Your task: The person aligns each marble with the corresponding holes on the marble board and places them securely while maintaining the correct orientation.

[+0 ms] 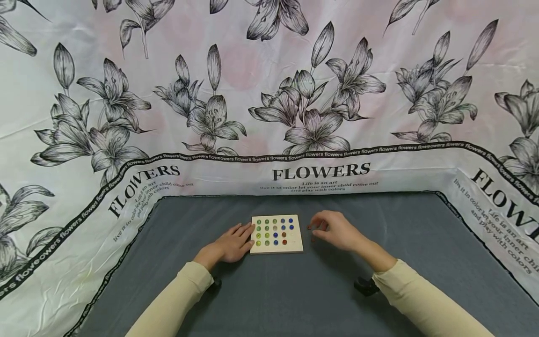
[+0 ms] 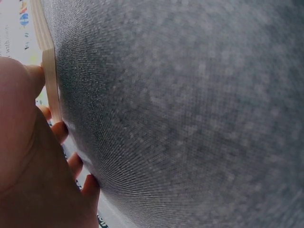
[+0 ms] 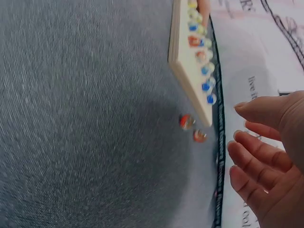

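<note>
A pale wooden board lies on the grey cloth, with rows of green, yellow, blue and red glass marbles set in it. Along its left edge my left hand rests with fingers extended, thumb and fingertips touching the board. To the right of the board, my right hand is held with thumb and fingers apart, nothing visible between them. Two loose reddish marbles, one nearer the board and one beyond it, sit on the cloth beside the board's corner, close to the right hand.
Grey cloth covers the surface around the board. Behind it and at both sides stands a white and pink sheet printed with lilies and lettering. Dark straps show under the wrists.
</note>
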`<state>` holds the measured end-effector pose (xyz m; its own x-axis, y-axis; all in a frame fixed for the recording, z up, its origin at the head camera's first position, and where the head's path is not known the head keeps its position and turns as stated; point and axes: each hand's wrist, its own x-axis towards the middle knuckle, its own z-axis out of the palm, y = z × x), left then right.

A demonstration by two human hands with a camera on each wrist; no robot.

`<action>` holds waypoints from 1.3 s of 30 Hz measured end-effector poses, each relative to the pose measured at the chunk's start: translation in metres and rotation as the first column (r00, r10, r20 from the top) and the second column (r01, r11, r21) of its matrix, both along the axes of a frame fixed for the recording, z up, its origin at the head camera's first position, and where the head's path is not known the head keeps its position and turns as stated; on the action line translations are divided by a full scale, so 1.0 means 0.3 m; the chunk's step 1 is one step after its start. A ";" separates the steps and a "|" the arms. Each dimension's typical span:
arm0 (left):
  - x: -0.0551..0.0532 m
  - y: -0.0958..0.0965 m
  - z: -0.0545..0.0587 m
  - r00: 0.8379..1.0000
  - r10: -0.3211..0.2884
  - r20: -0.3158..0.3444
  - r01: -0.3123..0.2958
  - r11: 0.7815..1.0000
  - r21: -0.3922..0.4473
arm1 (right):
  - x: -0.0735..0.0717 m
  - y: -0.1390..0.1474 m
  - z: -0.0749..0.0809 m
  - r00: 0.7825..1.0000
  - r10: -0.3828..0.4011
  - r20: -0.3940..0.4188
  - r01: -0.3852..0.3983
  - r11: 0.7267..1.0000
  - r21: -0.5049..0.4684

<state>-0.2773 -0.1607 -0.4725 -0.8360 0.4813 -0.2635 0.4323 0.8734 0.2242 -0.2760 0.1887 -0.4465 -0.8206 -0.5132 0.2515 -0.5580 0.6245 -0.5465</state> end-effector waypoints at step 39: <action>-0.017 -0.058 -0.039 0.999 -0.053 0.001 0.053 0.998 0.023 | -0.063 -0.069 -0.095 0.960 -0.212 0.184 0.216 0.976 -0.001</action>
